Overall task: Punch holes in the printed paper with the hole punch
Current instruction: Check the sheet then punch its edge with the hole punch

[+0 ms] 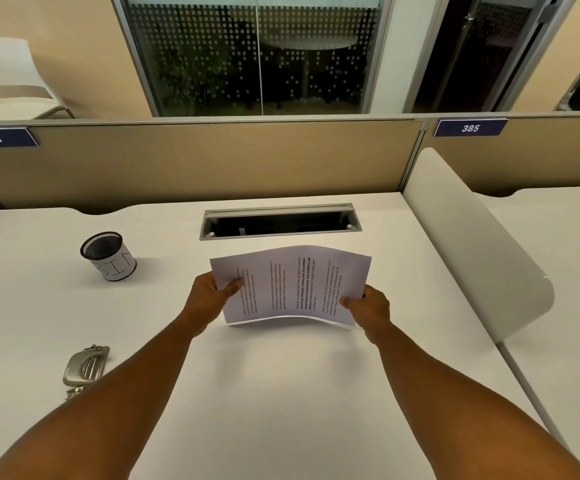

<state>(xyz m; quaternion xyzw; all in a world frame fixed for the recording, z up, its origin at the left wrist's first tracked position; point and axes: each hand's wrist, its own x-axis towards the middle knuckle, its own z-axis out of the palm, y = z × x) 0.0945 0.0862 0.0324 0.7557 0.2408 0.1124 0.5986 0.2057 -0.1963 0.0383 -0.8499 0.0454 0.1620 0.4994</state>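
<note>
The person is holding the white printed paper sheet (290, 287) above the middle of the white desk (281, 393), text running sideways. The left hand (212, 296) is pinching its nine o'clock edge, thumb on top, and the right hand (368, 306) is pinching the four o'clock corner; both are curled round the paper. The sheet is bowing upward between them, so it looks light, thin and floppy, likely to crease or slide, and is probably best gripped near the edges with both hands. The brushed-metal hole punch (84, 367) is lying untouched at about eight o'clock, partly hidden by the left forearm. A black mesh cup with a white band (108, 255) is standing at ten o'clock.
</note>
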